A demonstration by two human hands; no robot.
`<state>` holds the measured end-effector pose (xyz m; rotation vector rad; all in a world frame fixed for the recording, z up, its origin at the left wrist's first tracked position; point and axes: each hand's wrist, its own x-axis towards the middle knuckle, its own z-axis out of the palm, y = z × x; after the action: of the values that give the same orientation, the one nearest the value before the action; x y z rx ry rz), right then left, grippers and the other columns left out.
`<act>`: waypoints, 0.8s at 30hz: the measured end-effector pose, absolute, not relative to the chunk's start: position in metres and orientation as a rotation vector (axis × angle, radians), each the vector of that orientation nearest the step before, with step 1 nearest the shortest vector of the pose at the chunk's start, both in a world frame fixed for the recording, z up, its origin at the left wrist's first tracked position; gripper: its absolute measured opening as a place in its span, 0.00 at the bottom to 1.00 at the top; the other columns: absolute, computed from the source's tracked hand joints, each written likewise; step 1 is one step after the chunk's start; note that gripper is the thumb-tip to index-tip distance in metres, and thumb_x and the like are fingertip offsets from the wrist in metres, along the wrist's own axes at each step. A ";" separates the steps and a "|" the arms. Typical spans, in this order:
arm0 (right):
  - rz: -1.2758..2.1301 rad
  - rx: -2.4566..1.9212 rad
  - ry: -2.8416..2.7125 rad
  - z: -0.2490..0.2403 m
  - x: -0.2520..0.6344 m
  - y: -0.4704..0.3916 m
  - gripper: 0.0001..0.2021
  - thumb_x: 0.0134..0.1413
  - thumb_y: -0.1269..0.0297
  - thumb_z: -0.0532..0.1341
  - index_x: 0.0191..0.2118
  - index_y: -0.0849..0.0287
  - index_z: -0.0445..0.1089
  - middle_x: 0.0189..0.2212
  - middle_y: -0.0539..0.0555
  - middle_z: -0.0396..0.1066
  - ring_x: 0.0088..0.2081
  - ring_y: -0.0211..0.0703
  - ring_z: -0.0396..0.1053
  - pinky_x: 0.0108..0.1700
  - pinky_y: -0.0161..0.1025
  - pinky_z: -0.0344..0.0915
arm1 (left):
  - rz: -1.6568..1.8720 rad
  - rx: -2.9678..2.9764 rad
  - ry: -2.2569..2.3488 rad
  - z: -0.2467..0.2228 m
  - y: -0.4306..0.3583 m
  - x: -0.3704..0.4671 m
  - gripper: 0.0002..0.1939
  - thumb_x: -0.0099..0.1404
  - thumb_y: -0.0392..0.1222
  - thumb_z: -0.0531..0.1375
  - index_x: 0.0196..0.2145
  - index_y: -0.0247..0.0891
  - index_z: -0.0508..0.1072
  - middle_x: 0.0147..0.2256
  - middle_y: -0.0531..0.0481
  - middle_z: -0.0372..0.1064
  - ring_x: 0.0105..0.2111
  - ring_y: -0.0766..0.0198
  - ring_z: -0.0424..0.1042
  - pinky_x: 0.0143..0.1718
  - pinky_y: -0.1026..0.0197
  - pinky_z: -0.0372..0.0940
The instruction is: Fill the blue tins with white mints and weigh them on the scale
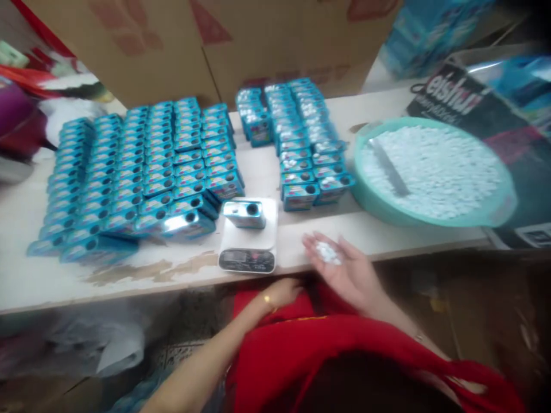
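Observation:
My right hand (346,269) is palm up and cupped over the table's front edge, holding a small heap of white pellets (328,253). Below the edge, close to the red clothing, is my left hand (284,291); its fingers are blurred and partly hidden. On the white digital scale (248,244) stands a blue box (243,213) with a dark round hole in its top. To the right, a mint-green basin (379,209) is filled with the same kind of white pellets (447,172). A flat grey strip (390,166) lies on them.
Rows of blue boxes (129,166) fill the table's left side. Other blue boxes (297,137), many topped with white pellets, stand behind the scale's right. A large cardboard carton (215,51) rises at the back. A dark printed carton (456,97) stands behind the basin.

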<state>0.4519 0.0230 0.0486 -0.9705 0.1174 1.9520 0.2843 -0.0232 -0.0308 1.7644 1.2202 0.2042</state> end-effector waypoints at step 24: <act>1.940 -0.782 0.171 0.035 0.424 0.037 0.13 0.62 0.73 0.50 0.43 0.63 0.72 0.37 0.53 0.77 0.38 0.34 0.74 0.42 0.30 0.72 | 0.387 2.335 1.584 0.055 0.035 0.318 0.08 0.64 0.35 0.51 0.40 0.37 0.68 0.37 0.46 0.62 0.33 0.64 0.65 0.33 0.63 0.64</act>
<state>0.4237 0.0373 0.0348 -0.7823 0.1707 1.9402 0.3177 0.0353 0.0553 2.3346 1.5842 0.3869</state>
